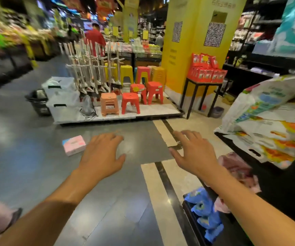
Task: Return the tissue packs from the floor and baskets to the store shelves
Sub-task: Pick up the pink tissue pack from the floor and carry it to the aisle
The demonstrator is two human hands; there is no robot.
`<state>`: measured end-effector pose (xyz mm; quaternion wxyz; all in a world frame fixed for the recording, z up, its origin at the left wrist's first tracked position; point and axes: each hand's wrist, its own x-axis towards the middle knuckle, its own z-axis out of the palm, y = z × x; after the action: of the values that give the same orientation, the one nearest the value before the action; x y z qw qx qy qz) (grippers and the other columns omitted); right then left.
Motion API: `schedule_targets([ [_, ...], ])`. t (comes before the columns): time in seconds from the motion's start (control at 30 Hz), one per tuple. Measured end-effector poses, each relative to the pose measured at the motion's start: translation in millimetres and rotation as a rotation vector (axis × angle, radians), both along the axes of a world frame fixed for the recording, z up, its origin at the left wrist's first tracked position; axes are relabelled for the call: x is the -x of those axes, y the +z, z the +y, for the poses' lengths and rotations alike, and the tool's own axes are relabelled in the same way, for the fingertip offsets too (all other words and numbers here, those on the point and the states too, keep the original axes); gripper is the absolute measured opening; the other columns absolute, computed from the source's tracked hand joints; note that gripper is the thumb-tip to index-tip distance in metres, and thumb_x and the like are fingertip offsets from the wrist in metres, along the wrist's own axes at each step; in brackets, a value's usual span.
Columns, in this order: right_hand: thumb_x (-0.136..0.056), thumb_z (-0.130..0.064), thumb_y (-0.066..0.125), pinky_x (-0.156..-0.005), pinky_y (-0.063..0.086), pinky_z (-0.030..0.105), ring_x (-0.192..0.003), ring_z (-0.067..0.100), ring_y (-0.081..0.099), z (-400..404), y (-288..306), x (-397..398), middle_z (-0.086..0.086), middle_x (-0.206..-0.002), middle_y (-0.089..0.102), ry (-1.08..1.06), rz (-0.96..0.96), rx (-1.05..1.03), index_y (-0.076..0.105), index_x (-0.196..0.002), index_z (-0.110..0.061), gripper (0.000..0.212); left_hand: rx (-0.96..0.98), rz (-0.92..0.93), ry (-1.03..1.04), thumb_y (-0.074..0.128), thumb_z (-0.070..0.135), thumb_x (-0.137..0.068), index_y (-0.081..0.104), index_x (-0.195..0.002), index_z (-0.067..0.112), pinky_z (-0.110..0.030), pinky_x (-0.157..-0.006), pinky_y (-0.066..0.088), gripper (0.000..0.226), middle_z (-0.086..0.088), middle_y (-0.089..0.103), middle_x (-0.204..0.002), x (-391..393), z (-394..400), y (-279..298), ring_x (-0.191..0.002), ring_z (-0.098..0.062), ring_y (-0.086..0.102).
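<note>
Head view, store aisle; left part of the frame motion-blurred.

Left hand (101, 153): held out palm down over the grey floor (36, 174), fingers spread and relaxed, holding nothing. Right hand (194, 151): same posture, fingers wide, empty, over the floor's pale strip.

Task item: 1 pink tissue pack (74, 145) lies flat on the floor, just left of the left hand's fingers and apart from them. Judgement: both hands are forward and wide because a reach to this pack is being set up; the left hand is nearer, so it would likely take it.

Right edge: shelf (232, 137) stacked with large white-and-orange tissue bags (267, 132), 1 tilted on top. Lower shelf edge carries blue packs (205, 210) and pinkish packs (235, 166), so the return spot is probably there.

Rest: black shopping basket (38, 102) beside a display platform (118, 114) with red plastic stools (130, 102); its contents cannot be told. Yellow pillar (192, 50) behind.
</note>
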<state>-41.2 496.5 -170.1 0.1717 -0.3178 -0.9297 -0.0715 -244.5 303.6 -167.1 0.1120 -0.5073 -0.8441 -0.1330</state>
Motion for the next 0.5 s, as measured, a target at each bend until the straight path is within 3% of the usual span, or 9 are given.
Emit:
schedule_targets([
  [0.17, -0.093, -0.062, 0.044, -0.102, 0.044, 0.042, -0.135, 0.024, 0.041, 31, -9, 94, 0.0, -0.146, 0.047, 0.163, 0.003, 0.063, 0.038, -0.146, -0.032, 0.062, 0.018, 0.033, 0.155, 0.057, 0.05, -0.074, 0.069, -0.118, 0.02, -0.043, -0.089, 0.049, 0.055, -0.002, 0.07, -0.109, 58, 15, -8, -0.104, -0.031, 0.065],
  [0.33, -0.094, -0.064, 0.042, -0.1, 0.046, 0.039, -0.134, 0.021, 0.042, 80, -18, 167, -0.002, -0.148, 0.045, 0.282, -0.012, 0.123, 0.036, -0.148, -0.033, 0.062, -0.007, 0.032, 0.279, 0.047, 0.052, -0.072, 0.072, -0.109, 0.015, -0.046, -0.082, 0.053, 0.058, -0.007, 0.071, -0.102, 113, 33, -14, -0.094, -0.035, 0.068],
  [0.5, -0.095, -0.061, 0.045, -0.103, 0.044, 0.04, -0.135, 0.021, 0.042, 117, -28, 244, -0.002, -0.148, 0.047, 0.382, -0.011, 0.163, 0.037, -0.148, -0.032, 0.061, -0.024, 0.041, 0.417, 0.069, 0.042, -0.07, 0.069, -0.118, 0.016, -0.045, -0.081, 0.055, 0.055, -0.007, 0.072, -0.107, 155, 40, -15, -0.097, -0.035, 0.067],
])
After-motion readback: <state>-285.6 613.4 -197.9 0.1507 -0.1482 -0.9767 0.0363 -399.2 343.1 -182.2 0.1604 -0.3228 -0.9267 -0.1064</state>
